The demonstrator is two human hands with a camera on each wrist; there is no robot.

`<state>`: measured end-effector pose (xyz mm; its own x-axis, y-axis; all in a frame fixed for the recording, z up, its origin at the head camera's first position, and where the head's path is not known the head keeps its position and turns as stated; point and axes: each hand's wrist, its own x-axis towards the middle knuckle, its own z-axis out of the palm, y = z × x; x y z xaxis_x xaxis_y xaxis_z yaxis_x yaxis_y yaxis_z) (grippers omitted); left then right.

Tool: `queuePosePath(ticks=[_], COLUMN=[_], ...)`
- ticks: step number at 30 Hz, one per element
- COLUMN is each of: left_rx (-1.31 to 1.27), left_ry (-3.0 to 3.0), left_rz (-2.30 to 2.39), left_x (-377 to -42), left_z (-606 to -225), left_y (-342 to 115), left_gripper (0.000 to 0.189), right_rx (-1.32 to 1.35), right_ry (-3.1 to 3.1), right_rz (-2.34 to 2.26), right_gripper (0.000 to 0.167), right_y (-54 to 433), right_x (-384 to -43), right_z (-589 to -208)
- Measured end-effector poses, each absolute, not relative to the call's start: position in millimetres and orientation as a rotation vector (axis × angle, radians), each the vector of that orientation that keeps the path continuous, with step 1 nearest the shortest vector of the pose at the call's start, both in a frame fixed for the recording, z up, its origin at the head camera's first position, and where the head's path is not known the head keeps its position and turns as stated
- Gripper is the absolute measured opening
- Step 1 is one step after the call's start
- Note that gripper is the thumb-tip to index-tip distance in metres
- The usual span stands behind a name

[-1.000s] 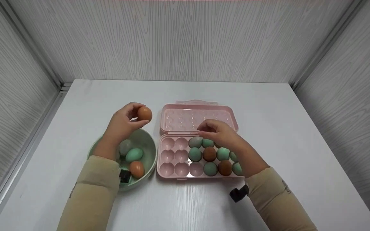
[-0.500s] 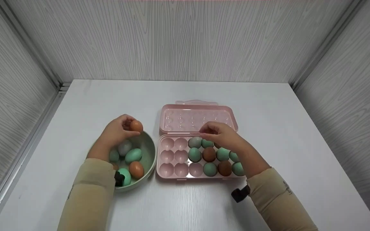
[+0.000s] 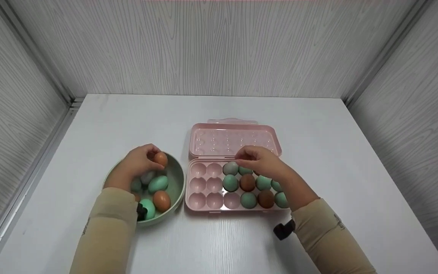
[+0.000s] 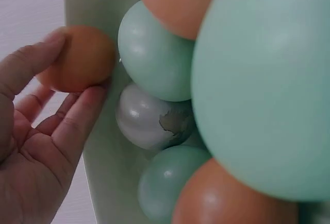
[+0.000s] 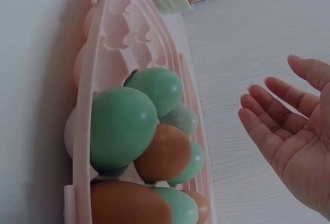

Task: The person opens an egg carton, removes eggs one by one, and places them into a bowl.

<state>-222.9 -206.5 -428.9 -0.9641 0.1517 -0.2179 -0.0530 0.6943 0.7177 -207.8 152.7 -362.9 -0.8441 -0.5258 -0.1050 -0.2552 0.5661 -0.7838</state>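
Thumb and fingers of my left hand [image 3: 137, 163] pinch a brown egg [image 3: 161, 158] at the far side of the pale green bowl [image 3: 181, 190]. In the left wrist view that brown egg [image 4: 82, 59] overlaps the bowl's wall, beside green eggs [image 4: 154, 51] and a greyish egg with a dark patch [image 4: 152, 116]. My right hand [image 3: 261, 161] hovers over the back row of the pink egg carton [image 3: 198, 185]. Its fingers are relaxed with nothing between them, as the right wrist view of the hand [image 5: 294, 131] shows. Green and brown eggs [image 3: 247, 183] fill the carton's right part.
The carton's lid [image 3: 234, 140] lies folded back behind it, and its left cups hold no eggs. The bowl stands right beside the carton on a white table [image 3: 219, 243]. Grey wood-grain panels [image 3: 219, 49] rise at the back and both sides.
My left hand has moved down and to the left with the brown egg, from above the bowl's far rim into its upper part. The right hand has barely moved.
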Motion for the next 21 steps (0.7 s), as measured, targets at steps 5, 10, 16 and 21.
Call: queuePosePath(ticks=[5,10,16,21], left_rx=[0.041,-0.005,-0.027,0.010], left_ry=[2.644,2.627,2.609,2.623], left_rz=[1.093,1.040,0.960,0.909], left_x=[-221,-220,-220,-220], left_z=[-430,-428,-428,-428], left_y=[-206,-201,-195,-196], left_gripper=[0.044,0.042,0.034,0.029], right_rx=[-0.643,-0.672,-0.702,-0.700], right_ry=[2.475,2.475,2.455,2.452], right_rz=[-1.160,-1.163,-1.186,-1.194], right_gripper=[0.019,0.020,0.020,0.018], right_y=[152,153,153,153], right_x=[-207,-207,-207,-207], right_z=[-363,-363,-364,-365])
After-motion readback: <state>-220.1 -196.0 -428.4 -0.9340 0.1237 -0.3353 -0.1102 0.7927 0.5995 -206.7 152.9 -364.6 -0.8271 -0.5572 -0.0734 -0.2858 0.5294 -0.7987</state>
